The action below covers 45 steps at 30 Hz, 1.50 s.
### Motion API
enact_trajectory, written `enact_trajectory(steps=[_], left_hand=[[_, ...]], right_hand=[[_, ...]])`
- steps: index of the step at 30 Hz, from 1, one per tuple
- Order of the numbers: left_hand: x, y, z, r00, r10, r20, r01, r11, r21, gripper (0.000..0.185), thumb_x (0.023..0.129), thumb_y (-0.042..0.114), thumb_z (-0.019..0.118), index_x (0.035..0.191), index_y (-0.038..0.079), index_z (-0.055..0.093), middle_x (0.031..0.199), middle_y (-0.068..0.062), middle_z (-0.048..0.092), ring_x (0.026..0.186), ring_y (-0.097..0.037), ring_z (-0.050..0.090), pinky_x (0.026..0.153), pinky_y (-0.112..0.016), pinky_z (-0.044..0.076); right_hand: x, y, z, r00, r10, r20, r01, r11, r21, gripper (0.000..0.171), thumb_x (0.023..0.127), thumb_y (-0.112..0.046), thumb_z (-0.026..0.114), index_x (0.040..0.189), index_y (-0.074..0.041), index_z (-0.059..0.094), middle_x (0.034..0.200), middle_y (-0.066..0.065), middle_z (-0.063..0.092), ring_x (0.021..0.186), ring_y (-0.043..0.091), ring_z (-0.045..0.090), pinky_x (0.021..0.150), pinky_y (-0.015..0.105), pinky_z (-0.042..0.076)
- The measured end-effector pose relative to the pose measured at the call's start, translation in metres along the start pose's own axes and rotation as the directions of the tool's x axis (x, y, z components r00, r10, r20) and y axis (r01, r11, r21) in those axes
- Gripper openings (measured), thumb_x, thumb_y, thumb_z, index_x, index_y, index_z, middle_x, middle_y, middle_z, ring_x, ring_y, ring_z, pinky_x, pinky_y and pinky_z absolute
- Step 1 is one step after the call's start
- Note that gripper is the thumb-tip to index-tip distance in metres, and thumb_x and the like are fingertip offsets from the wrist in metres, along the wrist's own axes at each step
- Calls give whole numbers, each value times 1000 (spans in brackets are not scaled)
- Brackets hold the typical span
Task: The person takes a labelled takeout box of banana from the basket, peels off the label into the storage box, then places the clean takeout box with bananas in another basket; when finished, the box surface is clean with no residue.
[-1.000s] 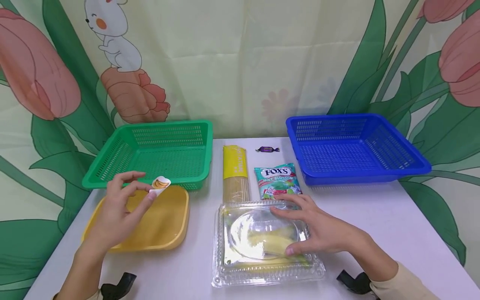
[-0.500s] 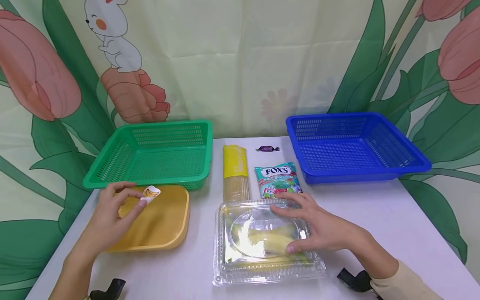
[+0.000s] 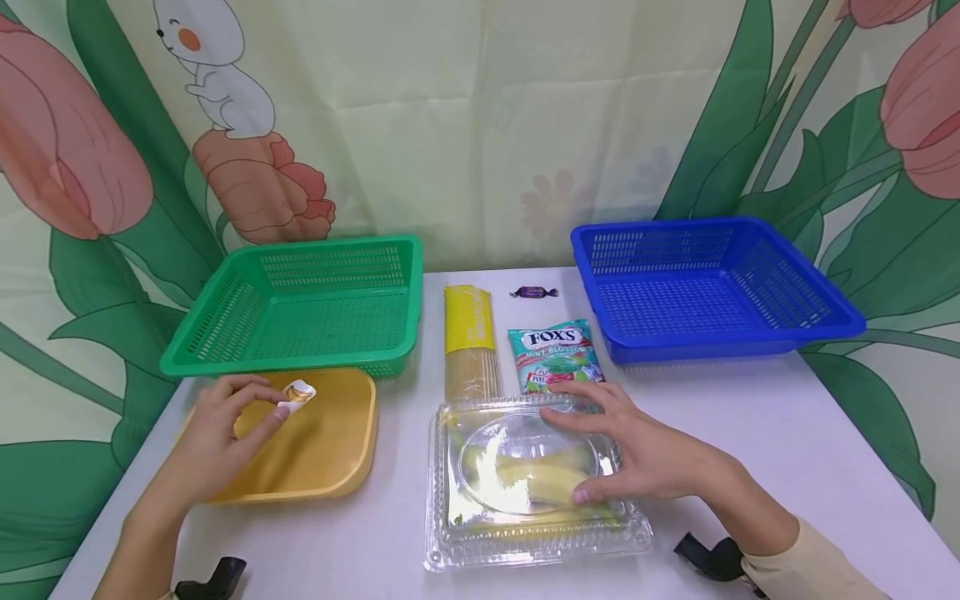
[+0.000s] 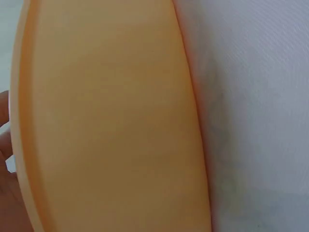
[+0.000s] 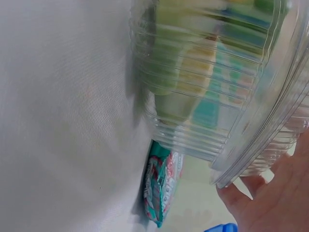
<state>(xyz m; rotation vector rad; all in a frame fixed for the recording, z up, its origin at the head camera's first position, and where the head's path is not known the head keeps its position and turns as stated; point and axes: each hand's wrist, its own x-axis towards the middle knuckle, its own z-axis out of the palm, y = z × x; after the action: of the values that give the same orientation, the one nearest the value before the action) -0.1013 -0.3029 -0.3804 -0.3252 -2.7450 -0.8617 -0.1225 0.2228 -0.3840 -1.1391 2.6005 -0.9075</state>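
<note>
One label (image 3: 302, 392) slants rightward lengthwise, left hand (image 3: 217, 433) pinching; right hand (image 3: 632, 450), spread, touches container (image 3: 536, 543).

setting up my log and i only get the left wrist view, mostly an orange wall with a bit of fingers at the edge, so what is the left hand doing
Observer: In the head view, the left hand pinches a small white piece with a banana-like picture on it.
Operator: ok and the right hand
Observer: The right hand has its fingers spread over the right part of a clear lidded container.
Operator: anything inside that
Observer: Yes, what look like pale yellow bananas.
</note>
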Motion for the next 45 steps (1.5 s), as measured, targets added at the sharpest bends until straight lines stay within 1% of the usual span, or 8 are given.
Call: enact_trajectory(steps=[7, 15, 20, 25, 28, 33, 39, 45], left_hand=[[-1, -15, -4, 1000, 16, 5, -16, 999, 33, 9, 98, 14, 71, 104, 8, 73, 123, -18, 57, 116, -42, 45, 84, -45, 34], [-4, -29, -1, 1000, 6, 22, -9, 994, 108, 10, 98, 15, 70, 103, 7, 74, 115, -24, 59, 108, -45, 45, 83, -52, 32], [0, -31, 3, 999, 43, 14, -45, 990, 131, 10, 97, 11, 70, 103, 3, 74, 111, -25, 59, 107, -46, 47, 86, -57, 33], [3, -30, 8, 995, 28, 94, -40, 990, 135, 13, 98, 16, 70, 106, 8, 76, 113, -23, 62, 109, -43, 49, 92, -60, 33], [3, -29, 10, 988, -1, 152, -19, 991, 134, 15, 100, 21, 69, 110, 13, 77, 116, -21, 62, 112, -40, 48, 93, -58, 32], [3, -28, 11, 979, -3, 203, -21, 993, 117, 14, 99, 23, 70, 111, 19, 76, 119, -17, 63, 115, -37, 47, 92, -53, 31], [1, -29, 12, 959, -38, 281, 8, 994, 107, 15, 100, 31, 68, 112, 24, 75, 125, -16, 61, 118, -36, 44, 90, -49, 33], [-1, -32, 14, 939, -67, 338, 39, 995, 89, 21, 99, 34, 70, 118, 25, 74, 131, -18, 61, 123, -42, 44, 94, -60, 39]], right_hand=[[4, 1, 1, 1000, -26, -6, 26, 1000, 0, 87, 79, -59, 83, 155, -34, 47, 168, -5, 23, 151, 34, 19, 105, 73, 34], [6, -3, 3, 1000, -17, 2, 17, 1000, 12, 87, 78, -60, 83, 154, -34, 48, 168, -4, 23, 151, 36, 19, 106, 75, 33], [4, -3, 2, 1000, 12, 0, -12, 1000, 7, 87, 78, -60, 82, 154, -35, 48, 167, 1, 25, 151, 39, 19, 106, 75, 33], [2, -1, 2, 1000, 18, -2, -18, 1000, 1, 87, 78, -60, 83, 154, -36, 48, 167, 0, 24, 151, 40, 20, 105, 76, 33], [1, 0, 2, 1000, 14, -5, -14, 1000, 0, 87, 78, -60, 83, 154, -36, 48, 168, -1, 23, 150, 42, 20, 105, 77, 33], [1, 1, 2, 1000, 7, -9, -7, 1000, 8, 87, 78, -59, 83, 154, -35, 48, 168, -4, 23, 151, 40, 19, 106, 76, 33], [1, 1, 2, 1000, 9, -8, -9, 1000, 5, 87, 78, -60, 83, 154, -36, 48, 168, -2, 24, 151, 35, 19, 106, 75, 33], [0, 0, 2, 1000, 10, -12, -10, 1000, 0, 87, 78, -60, 83, 154, -35, 49, 167, 1, 25, 151, 36, 19, 107, 75, 33]])
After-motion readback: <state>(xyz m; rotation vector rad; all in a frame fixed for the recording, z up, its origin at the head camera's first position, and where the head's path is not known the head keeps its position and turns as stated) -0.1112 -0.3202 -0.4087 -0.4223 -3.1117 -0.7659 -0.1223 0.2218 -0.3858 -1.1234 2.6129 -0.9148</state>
